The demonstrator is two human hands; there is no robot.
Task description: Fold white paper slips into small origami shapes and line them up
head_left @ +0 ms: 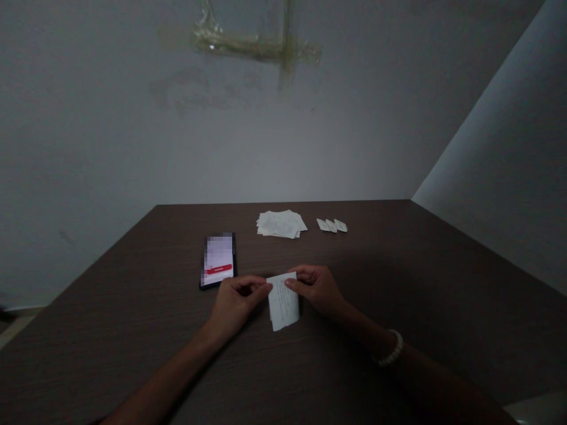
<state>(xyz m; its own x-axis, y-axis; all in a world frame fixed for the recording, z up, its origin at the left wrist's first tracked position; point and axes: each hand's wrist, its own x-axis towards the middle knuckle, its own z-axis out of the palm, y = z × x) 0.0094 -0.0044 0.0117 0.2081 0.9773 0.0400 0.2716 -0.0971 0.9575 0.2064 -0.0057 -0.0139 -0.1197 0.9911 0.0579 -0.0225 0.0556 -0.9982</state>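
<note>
Between my two hands is a small white paper slip (284,306) with lines of print, its lower edge uneven. My left hand (237,300) pinches its upper left corner between thumb and fingers. At the upper right corner, my right hand (319,288) grips it the same way, thumb on the printed face. A pale bracelet circles my right wrist. Just beyond my left hand lies a phone (218,258) with its screen lit and a red bar across it.
A loose stack of printed papers (280,224) lies toward the back of the dark wooden table (146,283). Right of it sit several small folded papers (331,225). Behind the table rises a grey wall (283,147) with old tape on it; another wall slants along the right.
</note>
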